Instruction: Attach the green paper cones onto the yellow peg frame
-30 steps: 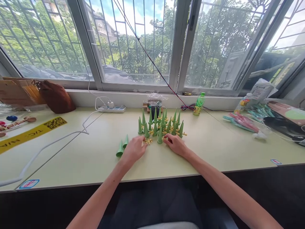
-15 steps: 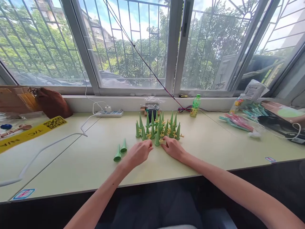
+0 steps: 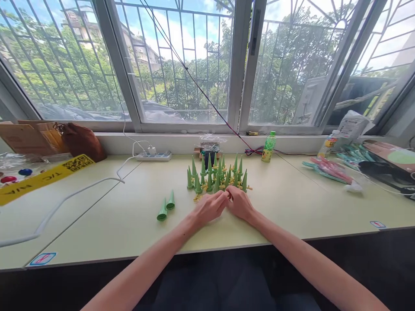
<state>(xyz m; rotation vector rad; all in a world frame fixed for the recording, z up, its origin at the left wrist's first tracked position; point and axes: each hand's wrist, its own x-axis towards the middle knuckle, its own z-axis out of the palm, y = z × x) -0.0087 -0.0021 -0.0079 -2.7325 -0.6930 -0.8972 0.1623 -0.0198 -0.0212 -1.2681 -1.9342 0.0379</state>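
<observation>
A cluster of upright green cones (image 3: 216, 175) with small yellow pieces among them stands mid-table. My left hand (image 3: 210, 208) and my right hand (image 3: 240, 204) meet at the cluster's near edge, fingertips together and curled over something small that they hide. Two more green cones (image 3: 165, 206) lie on their sides to the left of my left hand, apart from it.
A white power strip (image 3: 153, 156) with a cable (image 3: 78, 190) sits at the back. A green bottle (image 3: 269, 147) stands by the sill, a brown bag (image 3: 82, 141) at far left, a yellow strip (image 3: 42, 178) beside it. Packets and pink-teal items (image 3: 330, 169) crowd the right.
Both hands have drawn together at the front of the cone cluster; the left hand moved right until its fingers met the right hand's.
</observation>
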